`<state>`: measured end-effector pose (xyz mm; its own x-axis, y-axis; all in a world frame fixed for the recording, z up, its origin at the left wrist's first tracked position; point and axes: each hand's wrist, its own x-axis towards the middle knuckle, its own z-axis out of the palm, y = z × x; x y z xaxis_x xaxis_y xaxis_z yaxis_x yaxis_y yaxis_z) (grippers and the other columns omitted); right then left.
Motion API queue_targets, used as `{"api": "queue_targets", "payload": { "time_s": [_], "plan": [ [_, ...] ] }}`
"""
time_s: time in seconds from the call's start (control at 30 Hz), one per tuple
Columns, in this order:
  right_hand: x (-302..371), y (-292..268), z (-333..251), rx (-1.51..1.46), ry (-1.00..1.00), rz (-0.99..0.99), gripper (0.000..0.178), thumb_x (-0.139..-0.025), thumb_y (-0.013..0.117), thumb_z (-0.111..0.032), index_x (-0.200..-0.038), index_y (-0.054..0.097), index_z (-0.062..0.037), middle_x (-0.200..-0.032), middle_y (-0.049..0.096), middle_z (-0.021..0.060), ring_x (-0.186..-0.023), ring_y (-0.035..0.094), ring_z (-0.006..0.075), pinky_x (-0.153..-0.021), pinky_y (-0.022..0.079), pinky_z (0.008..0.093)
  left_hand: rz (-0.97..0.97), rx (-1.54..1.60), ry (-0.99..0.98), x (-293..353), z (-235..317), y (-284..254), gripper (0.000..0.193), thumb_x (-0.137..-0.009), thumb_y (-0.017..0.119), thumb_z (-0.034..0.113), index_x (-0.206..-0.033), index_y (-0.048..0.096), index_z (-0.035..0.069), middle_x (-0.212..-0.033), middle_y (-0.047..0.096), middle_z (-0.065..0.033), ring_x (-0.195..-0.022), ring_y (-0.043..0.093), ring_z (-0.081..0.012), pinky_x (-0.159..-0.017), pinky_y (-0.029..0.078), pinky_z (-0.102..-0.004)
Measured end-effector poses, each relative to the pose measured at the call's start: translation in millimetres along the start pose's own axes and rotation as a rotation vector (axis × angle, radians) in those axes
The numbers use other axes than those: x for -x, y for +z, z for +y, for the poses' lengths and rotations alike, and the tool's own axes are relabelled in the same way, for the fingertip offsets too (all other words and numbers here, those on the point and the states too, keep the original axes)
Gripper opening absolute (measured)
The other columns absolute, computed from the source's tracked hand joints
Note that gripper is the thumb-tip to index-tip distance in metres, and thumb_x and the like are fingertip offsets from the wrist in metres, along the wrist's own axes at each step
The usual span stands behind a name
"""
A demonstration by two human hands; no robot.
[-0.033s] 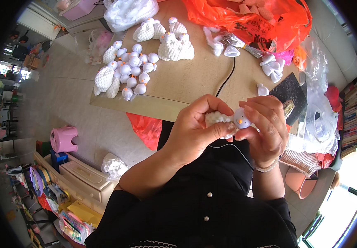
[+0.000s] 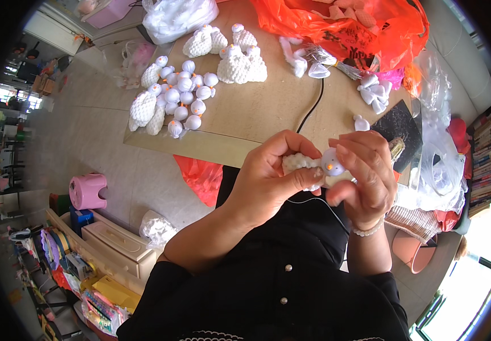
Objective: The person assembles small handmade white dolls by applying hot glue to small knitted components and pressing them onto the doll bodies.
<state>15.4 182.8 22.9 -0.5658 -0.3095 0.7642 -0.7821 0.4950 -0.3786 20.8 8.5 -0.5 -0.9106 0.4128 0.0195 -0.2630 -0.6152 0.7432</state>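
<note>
In front of my body, above my lap, I hold a small doll. Its white crocheted body (image 2: 299, 162) is pinched between the thumb and fingers of my left hand (image 2: 276, 173). The pale lilac ball head (image 2: 333, 161), with an orange beak and dark dot eyes, points up beside it. My right hand (image 2: 370, 173), a beaded bracelet at its wrist, curls its fingers against the head's right side. A cream-white piece shows just under the head, by my right thumb. A thin white strand hangs below my hands.
On the table (image 2: 245, 116), several lilac heads (image 2: 184, 85) lie among white crocheted bodies (image 2: 241, 65). A red plastic bag (image 2: 342, 34) lies at the back, a black board (image 2: 400, 129) at the right, and a black cable (image 2: 312, 108) crosses the tabletop. A pink stool (image 2: 88, 191) stands left.
My right thumb has shifted slightly down and away from the head, uncovering more of the cream-white piece beneath it. My left hand looks unchanged.
</note>
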Motion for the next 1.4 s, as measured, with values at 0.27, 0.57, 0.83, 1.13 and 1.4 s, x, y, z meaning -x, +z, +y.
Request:
{"api": "queue_targets", "payload": {
  "time_s": [0.27, 0.57, 0.83, 1.13, 1.4],
  "plan": [
    [5, 6, 3, 0.084, -0.013, 0.013, 0.036, -0.064, 0.072, -0.003, -0.100, 0.065, 0.0008, -0.093, 0.065, 0.0102, -0.086, 0.061, 0.0278, -0.074, 0.048, 0.0344, 0.025, 0.023, -0.025, 0, 1, 0, 0.019, -0.087, 0.062, 0.002, -0.103, 0.052, -0.002, -0.089, 0.060, -0.0092, -0.076, 0.060, -0.0157, -0.069, 0.052, -0.0284],
    [5, 7, 1, 0.095, -0.024, 0.021, 0.035, -0.064, 0.071, -0.001, -0.098, 0.064, 0.0004, -0.093, 0.065, 0.0103, -0.087, 0.061, 0.0275, -0.074, 0.048, 0.0340, -0.023, 0.068, -0.052, -4, 4, -3, 0.025, -0.085, 0.057, 0.006, -0.107, 0.048, -0.002, -0.092, 0.058, -0.0091, -0.079, 0.059, -0.0152, -0.075, 0.050, -0.0288],
    [7, 9, 3, 0.098, -0.016, 0.050, 0.035, -0.062, 0.072, -0.005, -0.096, 0.064, -0.0001, -0.094, 0.066, 0.0107, -0.087, 0.061, 0.0272, -0.073, 0.049, 0.0338, 0.040, -0.109, -0.044, -1, 6, -2, 0.020, -0.085, 0.057, 0.001, -0.104, 0.051, -0.001, -0.099, 0.056, -0.0082, -0.089, 0.054, -0.0126, -0.078, 0.045, -0.0275],
    [5, 8, -6, 0.101, 0.047, 0.045, 0.035, -0.061, 0.072, -0.003, -0.094, 0.064, 0.0000, -0.090, 0.066, 0.0101, -0.085, 0.061, 0.0269, -0.072, 0.048, 0.0340, 0.053, 0.016, -0.053, -1, 2, -1, 0.017, -0.087, 0.058, -0.002, -0.103, 0.054, -0.003, -0.092, 0.060, -0.0062, -0.083, 0.059, -0.0098, -0.075, 0.049, -0.0232],
    [6, 4, -7, 0.146, 0.188, 0.053, 0.034, -0.065, 0.073, -0.004, -0.097, 0.064, 0.0017, -0.083, 0.063, 0.0106, -0.081, 0.060, 0.0273, -0.071, 0.047, 0.0340, 0.049, -0.232, 0.284, -4, 0, 1, 0.054, -0.076, 0.069, 0.004, -0.121, 0.039, 0.001, -0.116, 0.047, -0.0106, -0.111, 0.046, -0.0166, -0.084, 0.047, -0.0298]
  ]
}}
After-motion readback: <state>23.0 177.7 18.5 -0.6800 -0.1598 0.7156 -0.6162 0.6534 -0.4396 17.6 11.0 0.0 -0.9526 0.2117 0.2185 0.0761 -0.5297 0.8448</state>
